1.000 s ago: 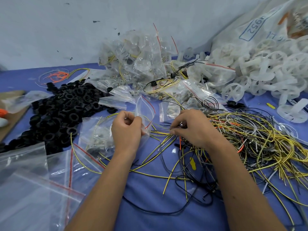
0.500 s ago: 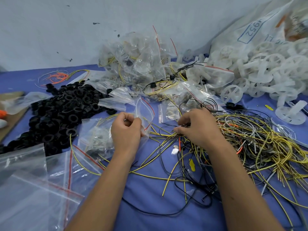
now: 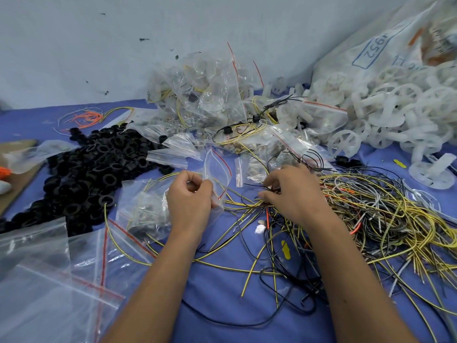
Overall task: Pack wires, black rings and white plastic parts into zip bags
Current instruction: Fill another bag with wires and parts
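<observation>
**A:** what's the left hand (image 3: 190, 199) doing w/ that small zip bag (image 3: 217, 174)? looks parked.

**B:** imo it's holding it ready. Thumb and fingers curled, pinching the bag by one side near its red-striped mouth so it stands up off the blue table (image 3: 217, 303), prob so wires can go straight in.

**A:** and the right hand (image 3: 294, 194)?

**B:** down in the near edge of the tangled wire pile (image 3: 385, 214), yellow/black/grey stuff. Fingers bent, tips pinching at thin black wires, thumb below. Can't tell exactly how many strands it's got tbh, too tangled.

**A:** other parts?

**B:** black rings (image 3: 94, 169) heaped left of the bag, white plastic wheels (image 3: 385, 112) piled far right against a big sack (image 3: 385, 45). Filled bags (image 3: 197, 100) stacked at the back, empty zip bags (image 3: 49, 280) near left. Everything's within arm's reach, makes sense for batch packing.
</observation>
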Available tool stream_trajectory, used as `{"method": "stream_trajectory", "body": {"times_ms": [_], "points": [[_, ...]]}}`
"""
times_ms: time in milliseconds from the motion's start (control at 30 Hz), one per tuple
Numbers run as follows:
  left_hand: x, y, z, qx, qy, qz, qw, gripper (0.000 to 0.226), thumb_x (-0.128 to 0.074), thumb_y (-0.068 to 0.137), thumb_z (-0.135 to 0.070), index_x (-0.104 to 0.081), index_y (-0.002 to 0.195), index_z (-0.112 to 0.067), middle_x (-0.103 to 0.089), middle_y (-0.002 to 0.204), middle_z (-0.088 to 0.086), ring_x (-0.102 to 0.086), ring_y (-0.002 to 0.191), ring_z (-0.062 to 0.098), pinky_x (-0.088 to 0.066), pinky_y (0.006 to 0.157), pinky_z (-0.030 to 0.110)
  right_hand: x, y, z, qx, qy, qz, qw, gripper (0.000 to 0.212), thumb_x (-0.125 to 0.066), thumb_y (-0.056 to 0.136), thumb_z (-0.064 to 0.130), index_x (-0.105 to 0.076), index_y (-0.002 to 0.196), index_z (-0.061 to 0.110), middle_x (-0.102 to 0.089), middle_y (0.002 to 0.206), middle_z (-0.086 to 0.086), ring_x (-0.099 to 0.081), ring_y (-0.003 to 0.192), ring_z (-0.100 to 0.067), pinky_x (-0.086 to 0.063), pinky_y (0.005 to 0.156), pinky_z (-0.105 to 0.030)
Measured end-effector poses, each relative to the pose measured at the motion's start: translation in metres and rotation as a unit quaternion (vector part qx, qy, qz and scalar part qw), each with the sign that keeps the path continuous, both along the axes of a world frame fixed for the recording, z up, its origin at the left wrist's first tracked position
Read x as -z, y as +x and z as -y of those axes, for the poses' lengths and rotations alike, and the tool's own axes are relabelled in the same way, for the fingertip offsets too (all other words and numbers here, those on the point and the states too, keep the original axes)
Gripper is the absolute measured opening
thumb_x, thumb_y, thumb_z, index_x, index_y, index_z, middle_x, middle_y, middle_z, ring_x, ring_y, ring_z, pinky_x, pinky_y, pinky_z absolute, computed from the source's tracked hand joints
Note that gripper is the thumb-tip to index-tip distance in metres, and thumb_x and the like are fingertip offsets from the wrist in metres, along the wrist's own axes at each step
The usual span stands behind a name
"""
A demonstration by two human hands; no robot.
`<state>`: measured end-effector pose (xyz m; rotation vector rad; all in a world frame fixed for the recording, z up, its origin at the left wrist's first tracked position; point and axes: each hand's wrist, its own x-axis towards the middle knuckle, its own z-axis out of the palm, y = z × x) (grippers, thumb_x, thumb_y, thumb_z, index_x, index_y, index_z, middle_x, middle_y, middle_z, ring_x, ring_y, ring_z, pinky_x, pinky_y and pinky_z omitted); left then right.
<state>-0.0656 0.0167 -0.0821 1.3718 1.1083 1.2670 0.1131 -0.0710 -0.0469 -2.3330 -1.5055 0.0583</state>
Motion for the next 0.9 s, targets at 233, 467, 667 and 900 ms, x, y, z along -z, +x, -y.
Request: {"method": "stream_trajectory", "body": {"times_ms": [233,467,667,900], "points": [[0.002,0.0,-0.001,0.009,0.006,-0.025,1.0,0.011,-0.062,0.079,-0.01,-0.053,0.074,-0.014,-0.061,0.059,-0.001,-0.052,0.046,0.012,-0.042,0.05,0.024,0.003,0.001,-0.001,-0.029,0.099,-0.032,0.994,0.007,-0.079,0.085,0.033,-0.077,0.081,0.028,-0.063,0.076,0.013,-0.056,0.094,-0.02,-0.048,0.083,-0.038],[0.003,0.004,0.005,0.04,0.068,-0.134,0.988,0.018,-0.071,0.081,-0.012,-0.056,0.073,-0.02,-0.063,0.073,-0.005,-0.062,0.06,0.023,-0.049,0.058,0.031,-0.002,0.003,-0.001,0.004,0.339,-0.063,0.939,0.002,-0.077,0.088,0.021,-0.077,0.089,0.019,-0.069,0.077,0.008,-0.059,0.068,-0.009,-0.051,0.068,-0.032],[-0.007,0.001,0.014,-0.006,0.173,-0.116,0.978,0.015,-0.069,0.091,-0.035,-0.058,0.089,-0.024,-0.062,0.087,-0.008,-0.058,0.066,0.015,-0.052,0.067,0.039,-0.009,0.004,0.003,-0.006,0.425,-0.033,0.904,0.006,-0.077,0.089,0.018,-0.078,0.093,0.014,-0.07,0.084,0.002,-0.06,0.069,-0.013,-0.05,0.067,-0.03],[-0.009,0.004,0.016,0.109,0.313,-0.143,0.933,0.033,-0.073,0.092,-0.033,-0.068,0.124,-0.027,-0.05,0.107,-0.008,-0.058,0.069,0.017,-0.052,0.06,0.027,-0.01,-0.012,-0.002,-0.193,0.288,-0.037,0.937,0.001,-0.08,0.085,0.015,-0.079,0.086,0.016,-0.067,0.079,0.003,-0.059,0.074,-0.014,-0.05,0.069,-0.036]]}}
